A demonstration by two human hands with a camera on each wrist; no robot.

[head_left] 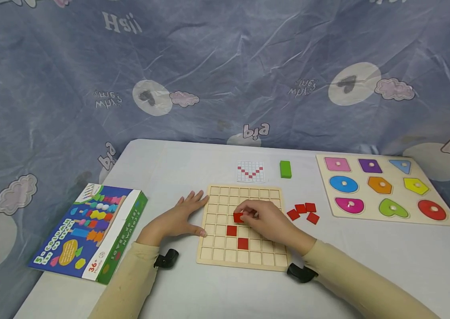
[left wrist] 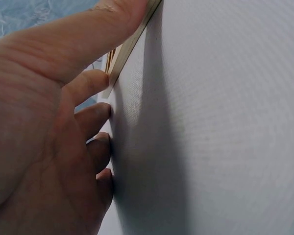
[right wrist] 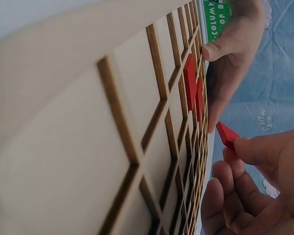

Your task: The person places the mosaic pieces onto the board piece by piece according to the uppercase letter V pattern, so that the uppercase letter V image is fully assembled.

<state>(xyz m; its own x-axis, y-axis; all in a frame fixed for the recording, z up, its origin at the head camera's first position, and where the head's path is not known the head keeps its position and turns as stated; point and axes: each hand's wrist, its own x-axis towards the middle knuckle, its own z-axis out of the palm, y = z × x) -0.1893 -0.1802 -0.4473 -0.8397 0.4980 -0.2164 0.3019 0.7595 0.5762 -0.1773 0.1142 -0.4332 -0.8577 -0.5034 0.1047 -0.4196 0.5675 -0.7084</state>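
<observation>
A wooden grid board (head_left: 217, 254) lies on the white table, with two red square tiles set in its cells, one tile (head_left: 242, 243) nearer the front and another tile (head_left: 231, 230) up and to its left. Over the board, my right hand (head_left: 266, 219) pinches a third red tile (right wrist: 226, 135) between thumb and index finger; the right wrist view shows it raised off the grid. My left hand (head_left: 181, 216) rests at the board's left edge, fingers spread, thumb (left wrist: 112, 19) and index fingertip touching the wooden side.
Several loose red tiles (head_left: 301, 208) lie right of the board. Behind it are a pattern card (head_left: 250, 172) with red squares and a green block (head_left: 285, 169). A shape puzzle (head_left: 387, 188) sits at the right, a colourful box (head_left: 89, 230) at the left.
</observation>
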